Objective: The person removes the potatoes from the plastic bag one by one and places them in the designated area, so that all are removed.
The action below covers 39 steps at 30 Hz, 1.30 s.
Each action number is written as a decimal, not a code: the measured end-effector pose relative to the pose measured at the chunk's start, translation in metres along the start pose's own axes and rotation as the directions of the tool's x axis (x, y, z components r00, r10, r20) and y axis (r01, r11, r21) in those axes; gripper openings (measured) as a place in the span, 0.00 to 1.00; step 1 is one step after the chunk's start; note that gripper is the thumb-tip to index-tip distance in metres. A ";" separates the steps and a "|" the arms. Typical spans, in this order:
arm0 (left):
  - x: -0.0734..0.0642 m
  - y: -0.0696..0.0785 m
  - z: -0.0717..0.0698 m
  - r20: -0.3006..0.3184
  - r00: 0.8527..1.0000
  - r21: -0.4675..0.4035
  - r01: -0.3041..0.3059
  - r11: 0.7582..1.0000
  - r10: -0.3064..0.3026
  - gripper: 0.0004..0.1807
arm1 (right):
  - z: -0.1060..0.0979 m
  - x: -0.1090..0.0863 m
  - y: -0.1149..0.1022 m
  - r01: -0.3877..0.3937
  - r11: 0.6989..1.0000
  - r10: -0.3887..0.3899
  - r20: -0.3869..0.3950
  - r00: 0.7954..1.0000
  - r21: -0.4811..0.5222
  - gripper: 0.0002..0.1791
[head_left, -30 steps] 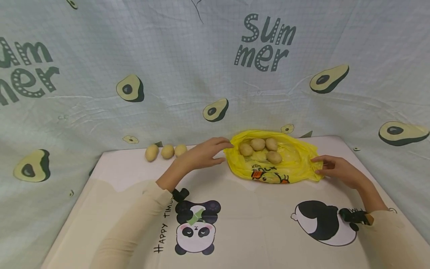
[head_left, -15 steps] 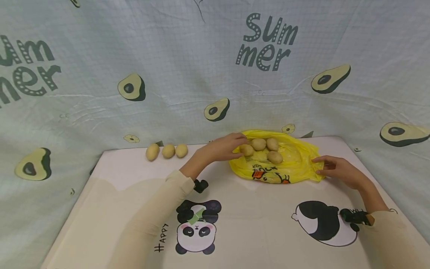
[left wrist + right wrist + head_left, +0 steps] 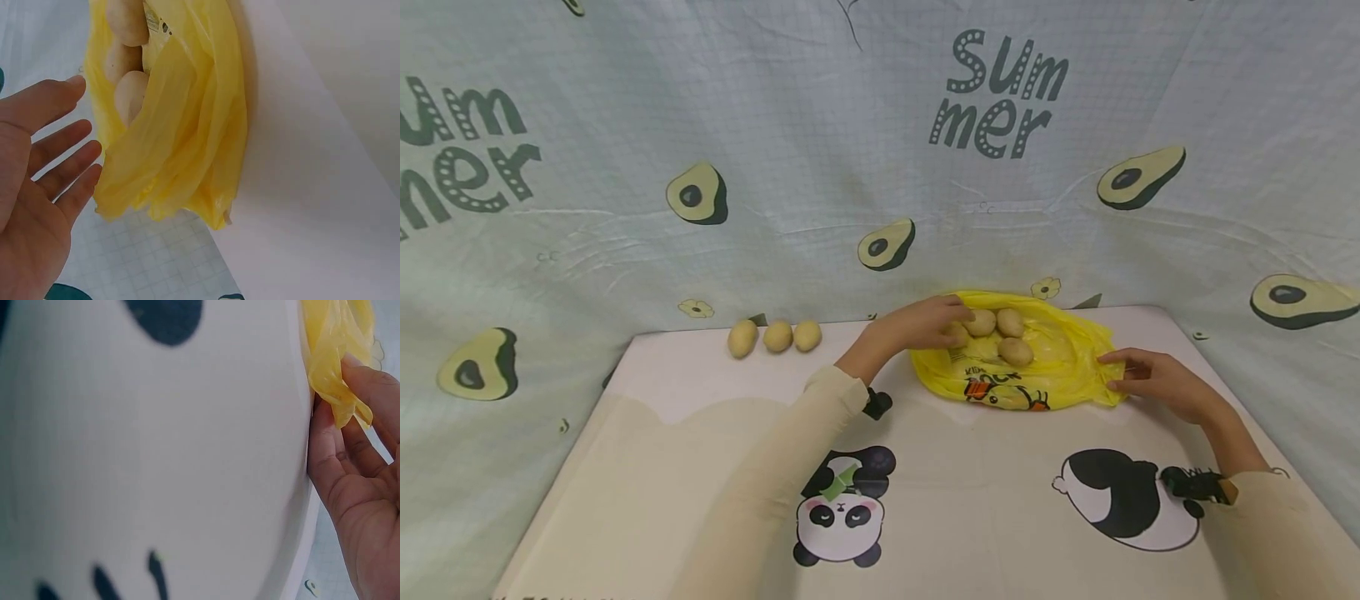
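A yellow plastic bag (image 3: 1063, 367) with a printed cartoon lies on the table against the back cloth, its mouth spread. Several potatoes (image 3: 1016, 352) rest in it. My left hand (image 3: 917, 322) reaches over the bag's left end, its fingertips at the leftmost potato (image 3: 957, 336), which they partly cover. In the left wrist view that hand (image 3: 44, 162) has spread, relaxed fingers beside the bag's edge and the potatoes (image 3: 131, 94). My right hand (image 3: 1165, 385) pinches the bag's gathered right end; the right wrist view shows the yellow plastic (image 3: 340, 381) between thumb and fingers.
Three potatoes (image 3: 777, 336) stand in a row at the table's back left. The pale table (image 3: 977, 492) carries printed pandas. A cloth (image 3: 790, 167) with avocado prints hangs behind it.
My left hand has moved right, from the bag's left edge to over the leftmost potato in it. My right hand has stayed at the bag's right end.
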<state>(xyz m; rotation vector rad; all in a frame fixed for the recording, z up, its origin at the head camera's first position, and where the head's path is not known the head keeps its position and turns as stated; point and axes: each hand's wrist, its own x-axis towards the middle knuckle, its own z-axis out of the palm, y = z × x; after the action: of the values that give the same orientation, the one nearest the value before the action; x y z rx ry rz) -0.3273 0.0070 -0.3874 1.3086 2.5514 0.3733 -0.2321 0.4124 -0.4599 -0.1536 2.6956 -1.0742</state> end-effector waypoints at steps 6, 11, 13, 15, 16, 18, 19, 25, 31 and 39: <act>0.011 -0.001 0.000 0.027 0.999 -0.027 0.028 0.999 -0.027 0.25 | 0.000 0.001 0.000 -0.004 1.000 0.004 0.003 1.000 0.006 0.32; 0.017 -0.001 0.000 0.031 0.999 -0.031 0.039 0.999 -0.038 0.23 | -0.001 0.000 -0.001 -0.004 1.000 0.004 -0.001 1.000 0.007 0.31; 0.019 -0.001 0.002 0.042 0.998 -0.035 0.049 0.998 -0.047 0.22 | -0.001 0.000 -0.001 -0.006 1.000 0.006 -0.003 1.000 0.003 0.32; 0.021 -0.002 0.003 0.056 0.997 -0.033 0.057 0.998 -0.055 0.21 | -0.001 0.000 -0.002 -0.007 1.000 0.007 -0.002 1.000 -0.004 0.32; 0.022 -0.002 0.004 0.062 0.996 -0.034 0.062 0.998 -0.060 0.20 | 0.000 0.000 -0.002 -0.007 1.000 0.007 -0.002 1.000 -0.005 0.32; 0.024 -0.003 0.006 0.071 0.995 -0.035 0.070 0.997 -0.068 0.20 | 0.000 0.000 -0.002 -0.006 1.000 0.006 -0.002 1.000 -0.010 0.31; 0.025 -0.003 0.007 0.074 0.995 -0.038 0.074 0.996 -0.071 0.20 | 0.000 0.000 -0.002 -0.005 1.000 0.005 -0.002 1.000 -0.011 0.31; 0.029 -0.005 0.010 0.084 0.992 -0.053 0.099 0.994 -0.095 0.20 | -0.001 0.001 -0.003 0.003 1.000 -0.003 -0.001 1.000 -0.025 0.31; 0.033 -0.007 0.012 0.089 0.988 -0.052 0.132 0.990 -0.127 0.19 | -0.002 0.001 -0.005 0.004 1.000 -0.004 -0.002 1.000 -0.023 0.30; 0.035 -0.011 0.013 0.036 0.985 -0.120 0.174 0.977 -0.171 0.20 | -0.002 0.001 -0.003 0.013 1.000 -0.013 -0.002 1.000 -0.014 0.30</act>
<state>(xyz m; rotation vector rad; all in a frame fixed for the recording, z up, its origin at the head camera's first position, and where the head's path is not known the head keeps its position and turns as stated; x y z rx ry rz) -0.3517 0.0311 -0.4070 1.0337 2.5513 0.4676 -0.2335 0.4114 -0.4568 -0.1729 2.7080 -1.0602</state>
